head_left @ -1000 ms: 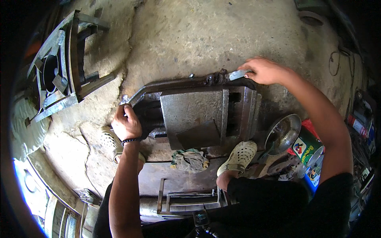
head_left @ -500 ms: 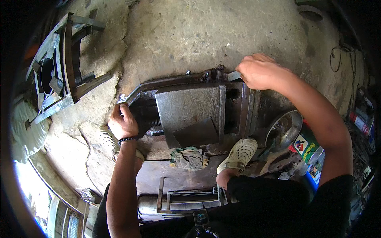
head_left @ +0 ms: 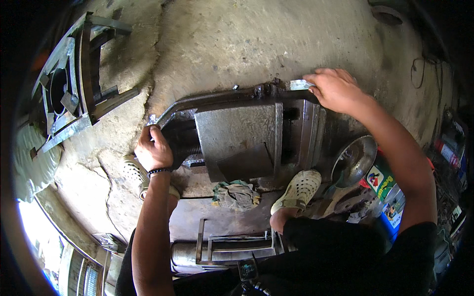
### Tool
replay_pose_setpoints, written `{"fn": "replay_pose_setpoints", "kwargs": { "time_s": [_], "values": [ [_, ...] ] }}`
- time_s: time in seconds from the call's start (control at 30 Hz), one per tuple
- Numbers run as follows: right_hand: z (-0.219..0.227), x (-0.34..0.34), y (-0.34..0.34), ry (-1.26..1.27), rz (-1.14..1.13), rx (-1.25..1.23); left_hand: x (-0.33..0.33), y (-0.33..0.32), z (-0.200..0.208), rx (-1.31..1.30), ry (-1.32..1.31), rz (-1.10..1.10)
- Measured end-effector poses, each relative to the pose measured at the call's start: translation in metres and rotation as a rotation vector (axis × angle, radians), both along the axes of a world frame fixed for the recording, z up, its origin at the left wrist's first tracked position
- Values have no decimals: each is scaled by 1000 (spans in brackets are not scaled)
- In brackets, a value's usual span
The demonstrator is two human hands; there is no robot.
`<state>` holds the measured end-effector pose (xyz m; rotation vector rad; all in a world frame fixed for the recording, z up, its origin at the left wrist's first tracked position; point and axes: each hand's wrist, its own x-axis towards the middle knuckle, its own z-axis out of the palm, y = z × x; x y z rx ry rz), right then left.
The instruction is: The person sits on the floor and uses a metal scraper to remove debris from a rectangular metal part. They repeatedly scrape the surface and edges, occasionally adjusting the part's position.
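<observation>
A heavy steel vise (head_left: 237, 133) lies on the floor before me, with a loose dark metal plate (head_left: 246, 164) flat on its top. Along its far side runs a long dark metal bar (head_left: 212, 100), bent toward me at the left. My left hand (head_left: 154, 149) is closed on the bar's left end, thumb on top; its other fingers are partly hidden. Beyond the vise's far right corner, my right hand (head_left: 335, 90) grips a flat, pale metal strip (head_left: 299, 85). The strip points left toward greasy dark lumps (head_left: 270, 90) by the bar.
A crumpled rag (head_left: 236, 195) lies against the vise's near side, between my light clogs (head_left: 297, 191). To the right stand a metal bowl (head_left: 353, 162) and colourful packages (head_left: 385, 190). A welded metal frame (head_left: 81, 74) sits at far left; another metal frame (head_left: 237, 250) lies near me.
My right hand has shifted slightly right, drawing the strip along, and more of the strip's flat face shows. My left hand has stayed in place on the bar.
</observation>
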<state>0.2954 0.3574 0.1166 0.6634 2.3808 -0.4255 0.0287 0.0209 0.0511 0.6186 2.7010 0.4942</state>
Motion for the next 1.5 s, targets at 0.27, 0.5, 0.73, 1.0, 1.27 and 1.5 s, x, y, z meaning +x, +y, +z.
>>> {"fn": "replay_pose_setpoints", "kwargs": {
  "time_s": [0.27, 0.5, 0.73, 1.0, 1.27, 1.5],
  "values": [
    [4, -38, 15, -116, 356, -58, 0, 0, -1, -10, 46, -25],
    [-7, -48, 12, -101, 453, -70, 1, 0, -1, 24, 14, 8],
    [-4, -21, -5, -84, 197, -34, -1, 3, 2, -11, -18, 20],
    [-18, -23, 5, -150, 98, -218, 1, 5, 2, 64, 22, -4],
    [-35, -14, 19, -75, -17, -375, 2, 3, 0, 48, -15, 35],
    [-27, -14, 19, -180, -107, -411, 0, 1, -3, 68, 41, -6]
  ]
}}
